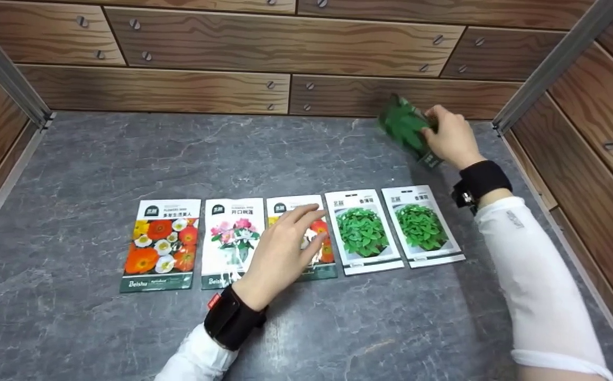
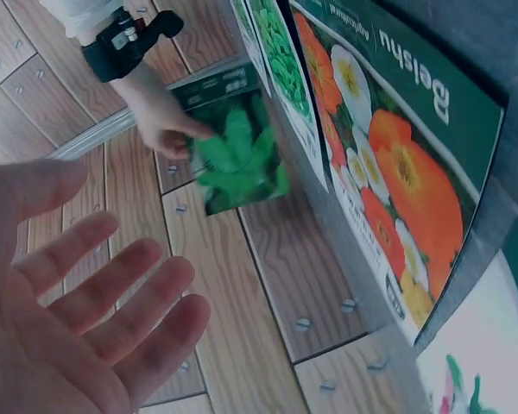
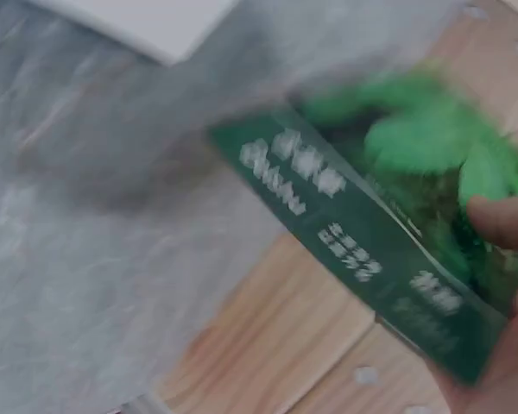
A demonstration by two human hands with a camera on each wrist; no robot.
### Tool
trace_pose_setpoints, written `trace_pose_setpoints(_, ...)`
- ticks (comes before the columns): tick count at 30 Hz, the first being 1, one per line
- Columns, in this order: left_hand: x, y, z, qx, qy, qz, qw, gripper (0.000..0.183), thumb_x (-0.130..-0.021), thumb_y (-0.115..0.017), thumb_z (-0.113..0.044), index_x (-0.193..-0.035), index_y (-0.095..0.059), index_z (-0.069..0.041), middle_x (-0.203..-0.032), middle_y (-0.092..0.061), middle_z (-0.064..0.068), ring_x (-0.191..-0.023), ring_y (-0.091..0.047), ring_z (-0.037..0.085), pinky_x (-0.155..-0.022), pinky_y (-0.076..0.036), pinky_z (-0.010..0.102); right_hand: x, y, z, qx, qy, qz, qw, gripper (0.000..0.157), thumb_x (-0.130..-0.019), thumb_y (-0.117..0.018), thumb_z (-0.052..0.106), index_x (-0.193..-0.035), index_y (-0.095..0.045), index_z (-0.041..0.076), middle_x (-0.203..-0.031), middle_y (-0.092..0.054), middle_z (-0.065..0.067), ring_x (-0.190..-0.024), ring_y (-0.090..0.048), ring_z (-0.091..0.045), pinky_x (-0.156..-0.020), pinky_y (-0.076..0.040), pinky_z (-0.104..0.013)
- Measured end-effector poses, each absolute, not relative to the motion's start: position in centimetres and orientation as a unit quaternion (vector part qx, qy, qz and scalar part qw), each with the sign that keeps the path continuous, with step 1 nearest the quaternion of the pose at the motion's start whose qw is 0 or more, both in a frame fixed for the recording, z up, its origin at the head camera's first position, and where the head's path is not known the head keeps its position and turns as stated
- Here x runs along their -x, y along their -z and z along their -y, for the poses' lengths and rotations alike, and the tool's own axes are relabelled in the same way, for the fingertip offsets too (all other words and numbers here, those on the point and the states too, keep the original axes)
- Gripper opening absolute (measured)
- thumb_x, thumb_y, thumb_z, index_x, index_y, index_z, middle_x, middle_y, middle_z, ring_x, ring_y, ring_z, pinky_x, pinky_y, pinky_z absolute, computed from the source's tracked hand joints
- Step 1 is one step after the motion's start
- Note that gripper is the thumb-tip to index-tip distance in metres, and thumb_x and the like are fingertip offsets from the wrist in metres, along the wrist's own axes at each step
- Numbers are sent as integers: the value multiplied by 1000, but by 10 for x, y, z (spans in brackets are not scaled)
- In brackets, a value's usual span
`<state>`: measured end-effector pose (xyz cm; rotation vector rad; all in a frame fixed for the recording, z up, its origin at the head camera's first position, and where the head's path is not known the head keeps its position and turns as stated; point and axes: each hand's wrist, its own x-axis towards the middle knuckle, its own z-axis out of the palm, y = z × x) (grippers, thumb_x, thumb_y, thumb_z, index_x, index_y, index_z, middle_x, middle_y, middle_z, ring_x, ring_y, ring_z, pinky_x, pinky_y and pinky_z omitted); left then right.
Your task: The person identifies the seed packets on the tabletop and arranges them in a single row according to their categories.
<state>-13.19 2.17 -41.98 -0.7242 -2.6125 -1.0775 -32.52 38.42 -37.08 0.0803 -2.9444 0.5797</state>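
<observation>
A dark green seed packet [image 1: 404, 127] with a leafy picture is pinched by its edge in my right hand [image 1: 451, 136], raised near the back wall at the right. In the right wrist view the thumb lies across the front of this packet [image 3: 414, 190], which is blurred. My left hand [image 1: 280, 248] hovers with fingers spread, overlapping a poppy seed packet [image 1: 327, 254] and the pink-flower seed packet [image 1: 232, 233]. The left wrist view shows the palm of this hand [image 2: 95, 302] with nothing in it.
Several packets lie in a row on the grey marbled table [image 1: 73, 328]: another poppy packet [image 1: 161, 246] at the left end and two green-herb packets, a nearer one [image 1: 363, 233] and the rightmost [image 1: 422, 226]. Wood-patterned walls [image 1: 285, 42] enclose the back and sides.
</observation>
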Motion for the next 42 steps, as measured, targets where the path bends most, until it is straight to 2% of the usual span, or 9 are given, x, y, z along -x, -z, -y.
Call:
trace_pose_setpoints(6,137,418,-29,201,471,851,119,37,-101,-69,-22,-136,-68,-8,-135,-72,11,-120,-72,29,-101,-61,43,292,361,-368,-38,-312,939,141,35,-101,-64,7,-132,-59,-7,-130,-68,-34,-118,-66,-45,-111,-50,-54)
trace_pose_setpoints(9,141,417,-34,175,528,823,112,39,-102,-68,-20,-138,-66,-7,-135,-72,14,-117,-72,28,-94,-62,44,269,362,-357,-47,-372,917,138,34,-100,-67,7,-131,-60,-7,-122,-72,-25,-104,-71,-25,-96,-59,-33)
trace_pose_setpoints(12,146,416,-40,145,587,791,88,42,-104,-66,-21,-143,-62,-6,-139,-70,16,-120,-71,29,-95,-62,42,244,363,-346,-52,-426,894,128,31,-99,-67,5,-128,-61,-6,-104,-75,-2,-82,-66,-5,-72,-55,-16)
trace_pose_setpoints(14,149,416,-45,123,622,770,70,45,-105,-65,-22,-146,-59,-7,-142,-68,16,-124,-70,29,-98,-62,40,229,365,-339,-53,-464,876,122,28,-99,-67,3,-125,-61,-6,-93,-72,12,-75,-62,-1,-67,-54,-15)
trace_pose_setpoints(17,155,415,-52,95,664,740,49,49,-106,-64,-23,-151,-54,-6,-146,-64,16,-128,-68,29,-102,-61,37,209,366,-326,-46,-514,850,107,23,-99,-65,1,-122,-61,-1,-85,-68,21,-74,-62,-1,-70,-55,-16)
trace_pose_setpoints(26,154,415,-77,94,695,712,18,55,-108,-61,-28,-157,-46,-8,-147,-63,14,-127,-68,27,-105,-58,33,170,367,-298,-22,-632,771,76,20,-98,-64,-4,-113,-62,9,-84,-74,8,-71,-70,-9,-66,-62,-25)
trace_pose_setpoints(33,150,415,-78,94,715,693,-3,50,-107,-61,-19,-150,-49,3,-135,-68,26,-122,-71,36,-107,-59,40,163,375,-285,-38,-661,746,72,25,-96,-63,-11,-111,-62,9,-83,-74,7,-70,-64,-5,-65,-55,-19)
trace_pose_setpoints(38,150,414,-77,88,709,699,25,34,-105,-61,-11,-136,-59,5,-118,-74,26,-105,-76,37,-91,-62,36,159,378,-284,-36,-624,778,72,25,-98,-63,-6,-121,-62,3,-85,-73,14,-73,-64,-3,-70,-55,-18)
trace_pose_setpoints(42,151,413,-78,88,704,704,34,29,-105,-61,-10,-132,-63,1,-115,-76,22,-103,-76,33,-91,-61,33,154,372,-292,-25,-578,811,87,33,-100,-62,-2,-133,-61,-5,-89,-73,19,-81,-68,-3,-76,-59,-17)
